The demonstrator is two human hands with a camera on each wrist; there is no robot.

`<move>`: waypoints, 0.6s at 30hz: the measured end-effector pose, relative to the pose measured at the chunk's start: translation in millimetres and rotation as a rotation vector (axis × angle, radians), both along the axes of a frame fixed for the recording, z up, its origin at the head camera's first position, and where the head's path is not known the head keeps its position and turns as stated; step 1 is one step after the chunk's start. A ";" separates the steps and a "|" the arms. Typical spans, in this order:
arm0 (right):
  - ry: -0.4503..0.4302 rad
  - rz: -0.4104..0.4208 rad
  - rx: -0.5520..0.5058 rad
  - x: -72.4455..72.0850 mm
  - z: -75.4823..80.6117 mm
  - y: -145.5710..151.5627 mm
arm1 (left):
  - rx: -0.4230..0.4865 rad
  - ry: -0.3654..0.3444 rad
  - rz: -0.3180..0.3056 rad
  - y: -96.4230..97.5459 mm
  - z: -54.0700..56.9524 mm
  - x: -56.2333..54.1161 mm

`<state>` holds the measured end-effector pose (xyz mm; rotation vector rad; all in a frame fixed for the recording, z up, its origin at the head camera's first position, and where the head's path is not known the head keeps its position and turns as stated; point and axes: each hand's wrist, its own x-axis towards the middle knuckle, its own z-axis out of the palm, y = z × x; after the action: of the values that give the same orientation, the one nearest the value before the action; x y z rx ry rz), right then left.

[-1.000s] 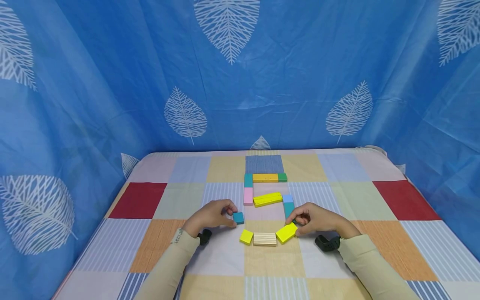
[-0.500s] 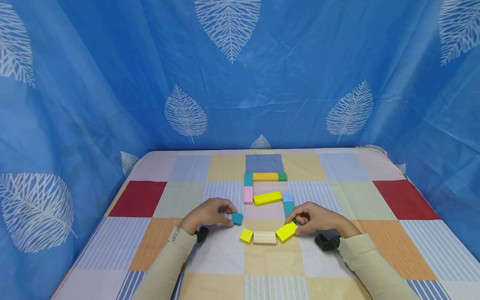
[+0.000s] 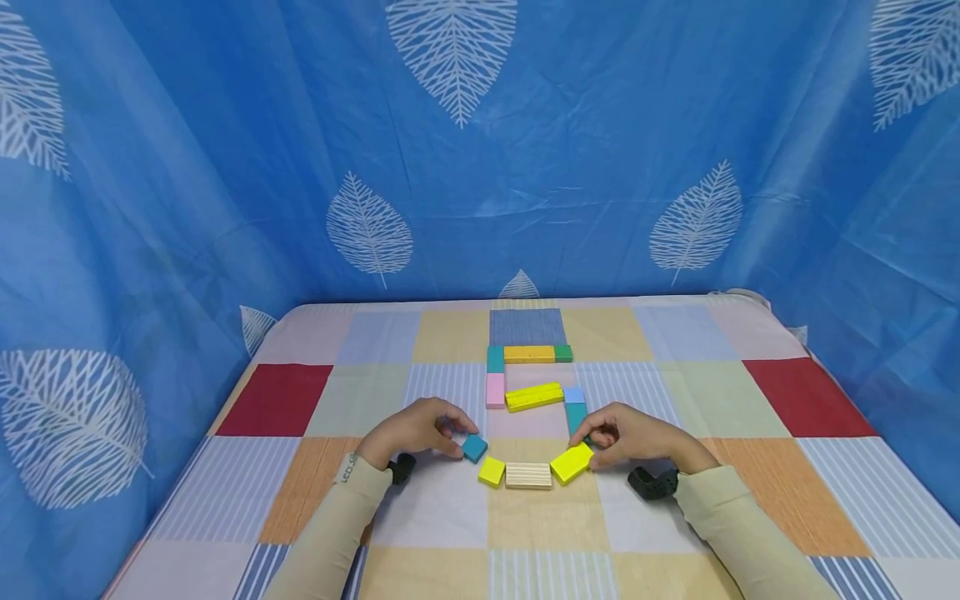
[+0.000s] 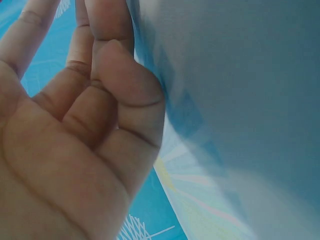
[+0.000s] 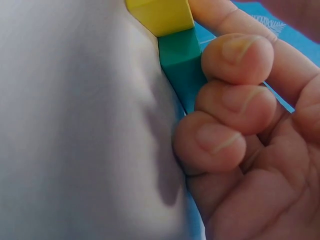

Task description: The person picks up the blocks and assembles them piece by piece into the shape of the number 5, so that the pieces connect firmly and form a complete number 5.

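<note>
In the head view my left hand (image 3: 416, 429) pinches a small teal block (image 3: 474, 448) between thumb and fingers. That block sits turned cornerwise, just left of a small yellow block (image 3: 492, 472); the left wrist view shows the curled fingers and thumb (image 4: 132, 75), with the block hidden. On the other side my right hand (image 3: 637, 435) holds a larger yellow block (image 3: 572, 463) at its right end. This block lies slanted beside a ridged wooden block (image 3: 528, 476). In the right wrist view the yellow block (image 5: 167, 17) appears beyond a teal-green block (image 5: 180, 57) close to my curled fingers.
Farther back, a teal block (image 3: 495, 359), a pink block (image 3: 496, 391), an orange block (image 3: 528, 355) and a green block (image 3: 563, 354) form a corner. A slanted yellow bar (image 3: 534, 397) lies near a light-blue block (image 3: 573, 396) and a teal block (image 3: 576, 414). A patchwork cloth (image 3: 420, 521) covers the table.
My left hand has shifted slightly left, and the teal block in it has turned from square-on to cornerwise and moved a little nearer to me. The right hand stays in place.
</note>
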<state>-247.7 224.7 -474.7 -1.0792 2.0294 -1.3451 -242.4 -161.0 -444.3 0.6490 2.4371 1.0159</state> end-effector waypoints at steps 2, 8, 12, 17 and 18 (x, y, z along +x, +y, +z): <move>-0.001 0.002 -0.002 -0.2 -0.4 0.1 | 0.004 0.003 -0.008 -0.2 -0.4 -0.3; 0.001 0.004 -0.002 -0.2 -0.1 0.1 | 0.018 -0.002 -0.032 -0.5 -0.7 -1.7; 0.000 0.006 -0.007 0.1 -0.7 0.0 | 0.018 -0.007 -0.046 -0.3 -2.1 -1.6; -0.002 0.013 -0.016 -0.1 -1.4 0.0 | 0.015 -0.015 -0.048 0.1 -2.3 -0.8; -0.003 0.014 -0.018 -0.1 -1.3 -0.1 | 0.014 -0.016 -0.049 0.2 -1.9 -0.7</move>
<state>-247.8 224.7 -476.0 -1.0963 2.0077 -1.3592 -243.1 -160.8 -446.3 0.6994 2.3906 1.0163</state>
